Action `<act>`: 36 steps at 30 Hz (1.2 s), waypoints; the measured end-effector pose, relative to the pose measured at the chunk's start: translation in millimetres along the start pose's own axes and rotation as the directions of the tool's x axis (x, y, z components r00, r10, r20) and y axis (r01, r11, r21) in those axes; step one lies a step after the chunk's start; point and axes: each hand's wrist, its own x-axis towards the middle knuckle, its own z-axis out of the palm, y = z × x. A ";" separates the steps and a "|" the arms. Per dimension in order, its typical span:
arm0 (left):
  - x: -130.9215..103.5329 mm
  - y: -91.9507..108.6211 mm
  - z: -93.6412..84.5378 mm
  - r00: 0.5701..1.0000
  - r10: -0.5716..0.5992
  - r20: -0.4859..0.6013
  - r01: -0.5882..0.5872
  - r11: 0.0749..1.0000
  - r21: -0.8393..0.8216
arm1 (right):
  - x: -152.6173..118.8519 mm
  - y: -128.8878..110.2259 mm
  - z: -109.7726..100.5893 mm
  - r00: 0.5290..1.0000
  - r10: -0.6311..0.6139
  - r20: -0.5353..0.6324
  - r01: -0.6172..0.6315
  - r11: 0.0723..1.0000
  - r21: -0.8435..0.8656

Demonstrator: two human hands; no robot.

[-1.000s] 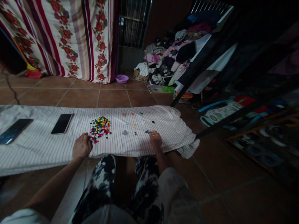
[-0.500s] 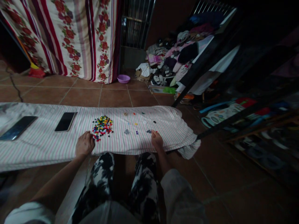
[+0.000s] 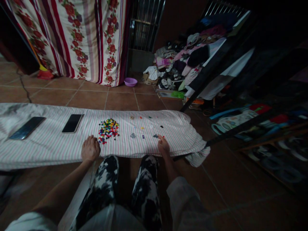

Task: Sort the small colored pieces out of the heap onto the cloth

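A pile of small multicoloured bead-like pieces [image 3: 108,130] lies on the striped cloth. Palm down beside its lower left edge, my left hand [image 3: 90,148] rests on the cloth with its fingers loosely out. My right hand [image 3: 164,145] has thumb and fingers drawn together at a small cluster of dark grey pieces [image 3: 155,136]; whatever is between the fingertips is too small to make out. A red piece [image 3: 163,137] shows just beside those fingers. Around it sit little groups: light grey pieces [image 3: 132,135], purple pieces [image 3: 143,137], yellow pieces [image 3: 142,128] and black pieces [image 3: 161,126].
Two phones [image 3: 72,123] lie left of the pile on the striped cloth [image 3: 55,144]. Beyond the low covered surface are a purple basin [image 3: 130,82], a floral curtain [image 3: 91,41] and a heap of clothes [image 3: 183,61]. A dark metal bar [image 3: 226,134] slants at the right.
The whole view has shifted slightly, so the scene sits further right. My right hand stays by the dark grey pieces; my left hand stays beside the pile, its fingers slightly flatter.
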 end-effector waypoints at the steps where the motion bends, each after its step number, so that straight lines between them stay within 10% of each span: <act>1: -4.6 -1.2 0.7 1.000 0.008 0.004 -0.008 1.000 -0.004 | -0.2 1.1 0.1 1.000 -0.006 0.006 0.006 1.000 0.010; 9: -23.3 -4.6 -3.9 0.963 -0.006 0.268 -0.029 0.992 0.124 | 2.9 17.0 8.6 0.999 -0.030 0.014 0.029 0.999 0.036; 16: -4.1 20.2 -23.3 0.797 -0.187 0.574 -0.012 0.946 0.324 | 10.0 28.6 15.0 0.995 -0.100 0.007 0.099 0.991 0.096; 36: 27.0 42.7 -25.2 0.554 -0.358 0.752 0.012 0.906 0.423 | 13.3 18.3 10.0 0.999 0.025 0.046 -0.031 0.989 0.146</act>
